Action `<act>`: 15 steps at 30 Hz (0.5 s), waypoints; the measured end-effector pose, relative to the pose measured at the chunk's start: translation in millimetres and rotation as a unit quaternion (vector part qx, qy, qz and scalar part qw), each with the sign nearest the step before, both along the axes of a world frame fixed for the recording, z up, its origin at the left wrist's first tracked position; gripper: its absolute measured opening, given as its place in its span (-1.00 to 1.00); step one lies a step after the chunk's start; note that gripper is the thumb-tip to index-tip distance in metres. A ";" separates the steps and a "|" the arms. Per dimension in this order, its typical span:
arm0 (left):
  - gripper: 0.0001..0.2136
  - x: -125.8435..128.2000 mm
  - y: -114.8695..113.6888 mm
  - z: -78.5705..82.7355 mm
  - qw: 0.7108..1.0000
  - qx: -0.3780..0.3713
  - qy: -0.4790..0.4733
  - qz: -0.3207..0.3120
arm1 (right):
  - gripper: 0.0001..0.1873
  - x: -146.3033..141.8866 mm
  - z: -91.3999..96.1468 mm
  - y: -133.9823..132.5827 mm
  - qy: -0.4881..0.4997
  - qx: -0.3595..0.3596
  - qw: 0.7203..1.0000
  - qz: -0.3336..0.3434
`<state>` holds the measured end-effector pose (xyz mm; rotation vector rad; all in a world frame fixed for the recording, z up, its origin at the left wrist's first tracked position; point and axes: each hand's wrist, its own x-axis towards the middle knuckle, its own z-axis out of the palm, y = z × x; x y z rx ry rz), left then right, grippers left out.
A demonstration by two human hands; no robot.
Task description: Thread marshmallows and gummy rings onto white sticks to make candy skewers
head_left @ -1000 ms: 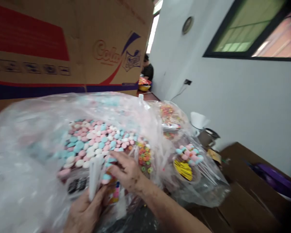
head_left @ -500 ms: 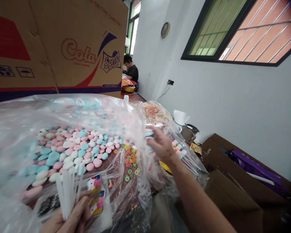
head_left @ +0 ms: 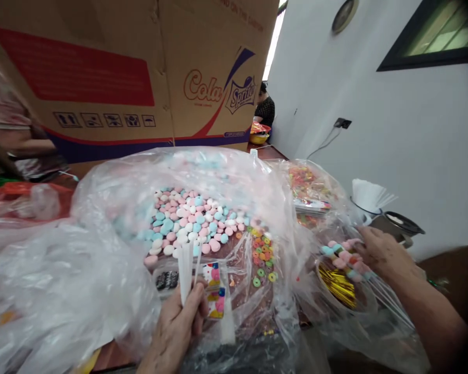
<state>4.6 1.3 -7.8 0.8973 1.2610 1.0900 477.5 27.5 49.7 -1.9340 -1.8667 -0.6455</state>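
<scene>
A bundle of thin white plastic sticks (head_left: 187, 270) is gripped by the left hand (head_left: 177, 332), while a finished skewer of pastel candies (head_left: 345, 257) is laid down at three o'clock by the loosely closed right hand (head_left: 378, 252).

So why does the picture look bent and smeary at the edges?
Head view: wide lens bows the cardboard box; left edge is motion-blurred; clear plastic bag throws hazy glare; the candies and left hand stay fairly sharp.
</scene>
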 end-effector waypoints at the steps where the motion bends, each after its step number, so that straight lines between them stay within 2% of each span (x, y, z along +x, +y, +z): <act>1: -0.52 -0.2 -0.2 -1.4 1.000 -0.003 -0.001 -0.006 | -0.73 -20.6 9.5 1.1 -0.025 0.013 1.000 -0.001; 3: -0.52 -1.1 -0.3 -3.3 1.000 -0.010 -0.002 -0.015 | -0.68 -70.4 26.3 5.5 -0.016 0.056 0.997 0.044; 5: -0.50 -2.5 -0.2 -4.0 1.000 -0.012 -0.001 -0.019 | -0.72 -126.5 33.6 12.1 0.034 0.062 0.987 0.144; 6: -0.48 -3.2 -0.1 -3.9 1.000 -0.012 -0.002 -0.023 | -0.74 -154.9 32.9 15.8 0.059 0.033 0.977 0.203; 8: -0.44 -4.6 0.1 -3.5 0.999 -0.011 -0.002 -0.031 | -0.75 -209.6 24.7 24.2 0.116 -0.036 0.945 0.303; 10: -0.42 -5.4 -0.1 -3.2 0.999 -0.015 0.006 -0.041 | -0.68 -259.1 12.8 34.0 0.131 -0.096 0.911 0.378; 13: -0.36 -6.1 -0.5 -3.8 0.998 -0.031 0.018 -0.055 | -0.59 -318.3 -0.5 53.0 0.089 -0.137 0.889 0.428; 15: -0.34 -6.7 -0.5 -5.2 0.998 -0.034 0.016 -0.058 | -0.60 -344.0 -4.3 68.0 0.036 -0.134 0.885 0.444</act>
